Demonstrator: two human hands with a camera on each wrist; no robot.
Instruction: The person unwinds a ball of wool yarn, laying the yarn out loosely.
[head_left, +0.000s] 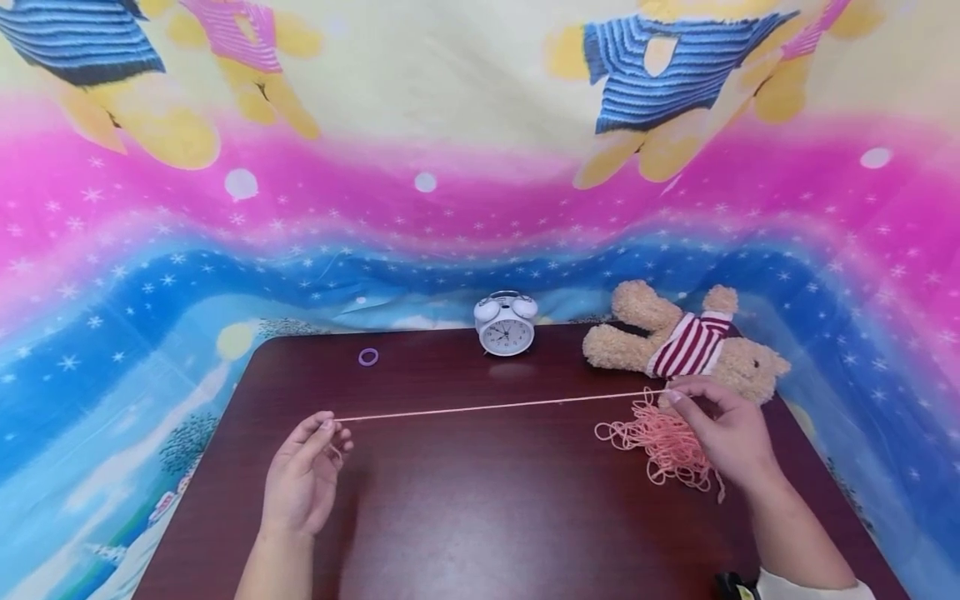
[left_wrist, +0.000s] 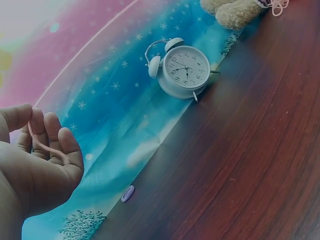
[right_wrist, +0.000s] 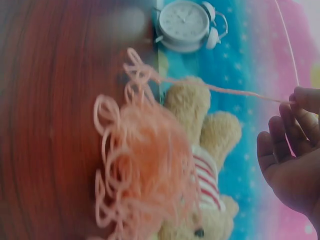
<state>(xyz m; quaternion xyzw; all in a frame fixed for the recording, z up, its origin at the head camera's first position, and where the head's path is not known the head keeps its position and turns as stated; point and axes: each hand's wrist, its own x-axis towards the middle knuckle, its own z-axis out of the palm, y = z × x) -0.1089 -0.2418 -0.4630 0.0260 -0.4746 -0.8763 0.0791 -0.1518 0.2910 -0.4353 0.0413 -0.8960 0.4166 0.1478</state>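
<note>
A strand of pink yarn (head_left: pixel 495 407) is stretched straight between my two hands above the table. My left hand (head_left: pixel 303 475) pinches one end between thumb and forefinger, and a short tail of it lies across the other fingers in the left wrist view. At the right, my right hand (head_left: pixel 731 433) pinches the strand between thumb and fingertips. From there the yarn runs down to a loose, tangled heap of pink yarn (head_left: pixel 663 442) on the table, partly hidden by that hand in the head view. The right wrist view shows the heap's many loops (right_wrist: pixel 145 160).
A white twin-bell alarm clock (head_left: pixel 506 325) stands at the table's back edge. Left of it lies a purple ring (head_left: pixel 368 357). A teddy bear (head_left: pixel 686 342) in a striped shirt lies at the back right, behind the yarn heap. Printed cloth (head_left: pixel 420 208) hangs around the dark table (head_left: pixel 480 517).
</note>
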